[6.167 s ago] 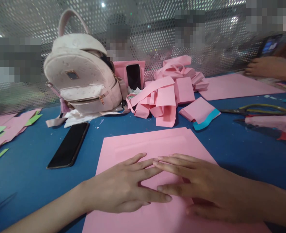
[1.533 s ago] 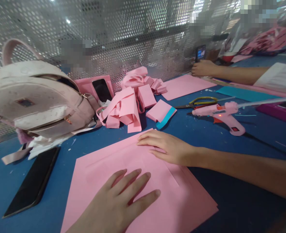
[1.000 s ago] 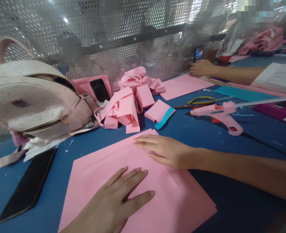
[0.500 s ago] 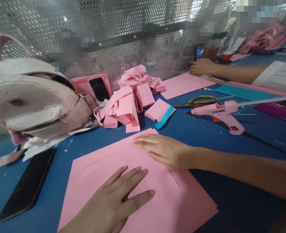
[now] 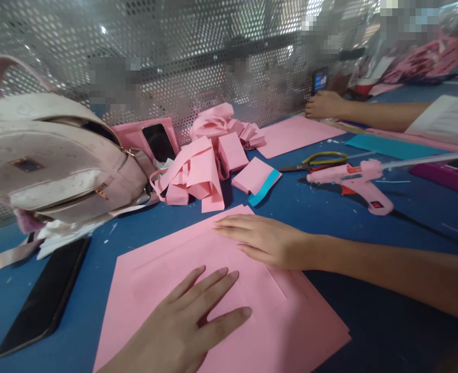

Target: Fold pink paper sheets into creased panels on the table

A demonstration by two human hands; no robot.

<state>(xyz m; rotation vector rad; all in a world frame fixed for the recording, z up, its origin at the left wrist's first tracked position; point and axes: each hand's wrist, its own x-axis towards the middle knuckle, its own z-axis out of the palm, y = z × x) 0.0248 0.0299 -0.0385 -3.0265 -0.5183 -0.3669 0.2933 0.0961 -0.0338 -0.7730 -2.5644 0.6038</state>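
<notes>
Large pink paper sheets [image 5: 136, 305] lie stacked on the blue table in front of me, their edges slightly offset at the right corner. My left hand [image 5: 186, 321] rests flat on the top sheet, fingers spread. Farther back on the same paper, my right hand [image 5: 268, 241] lies flat with its fingers stretched out to the left. A smaller pink piece with a straight edge shows beneath the right hand. Just beyond the stack is a folded pink paper [image 5: 254, 176] with a blue strip [image 5: 266, 189] along one side.
A pink glue gun [image 5: 353, 181] and yellow-handled scissors [image 5: 314, 161] lie to the right. Folded pink paper strips [image 5: 201, 171] are heaped at the back. At left are a backpack [image 5: 58, 155] and a black phone [image 5: 44, 298]. Another person's hand [image 5: 326, 105] is at the back right.
My left hand has slid very slightly to the right on the paper. My right hand stays in place.
</notes>
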